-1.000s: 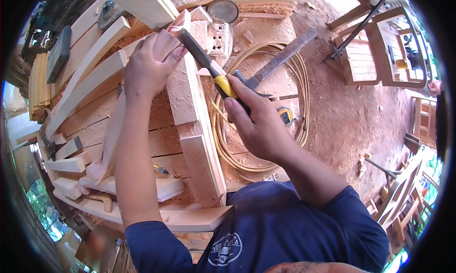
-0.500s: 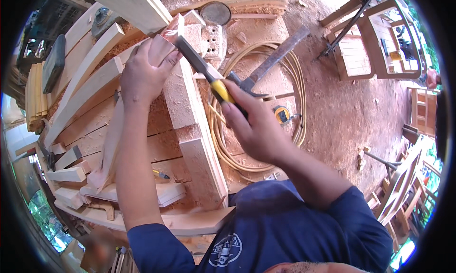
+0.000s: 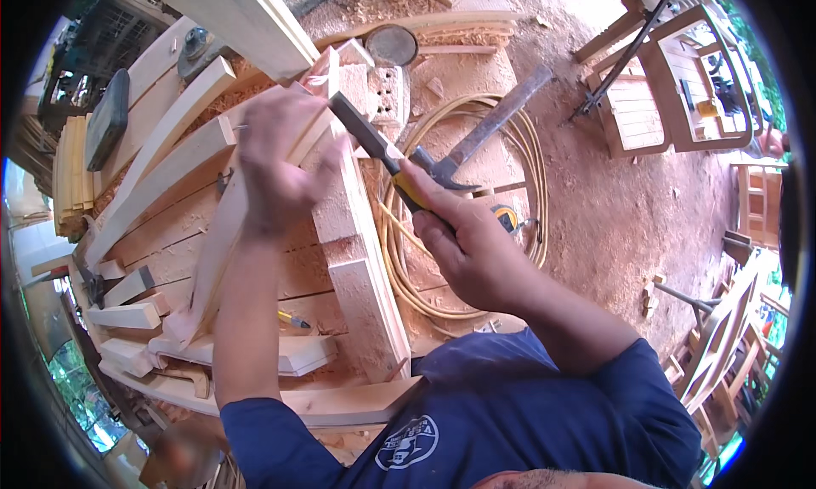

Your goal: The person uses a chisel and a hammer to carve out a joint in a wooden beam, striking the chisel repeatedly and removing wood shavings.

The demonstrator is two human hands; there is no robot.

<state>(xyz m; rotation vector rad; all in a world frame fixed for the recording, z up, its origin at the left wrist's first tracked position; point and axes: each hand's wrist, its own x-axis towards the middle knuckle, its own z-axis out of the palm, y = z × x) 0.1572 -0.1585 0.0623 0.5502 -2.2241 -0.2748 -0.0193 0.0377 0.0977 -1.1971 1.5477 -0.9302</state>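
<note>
In my right hand [image 3: 472, 247] is a chisel with a dark blade [image 3: 361, 125] and a yellow-and-black handle, my fingers closed round the handle. The blade tip lies by the upper end of a light wooden piece [image 3: 321, 74], where a curled shaving shows. My left hand [image 3: 285, 162] is smeared by motion beside that piece; I cannot tell whether it grips it. Just beyond my right hand lie a hammer [image 3: 489, 123] with a long worn handle, a yellow tape measure [image 3: 504, 217] and a coiled yellow hose [image 3: 535, 179]. A thick timber [image 3: 357, 310] runs under my arms' reach.
Cut boards and curved pieces [image 3: 170, 162] cover the left, with shavings and a dark oblong object [image 3: 109, 115]. A perforated block [image 3: 387, 98] and round disc [image 3: 391, 42] lie ahead. Wooden furniture [image 3: 663, 98] stands at the right, a partly visible person [image 3: 772, 140] beside it.
My left hand, earlier wrapped over the wooden piece, has moved lower and is now blurred. My right hand with the chisel has shifted slightly down and right in the picture.
</note>
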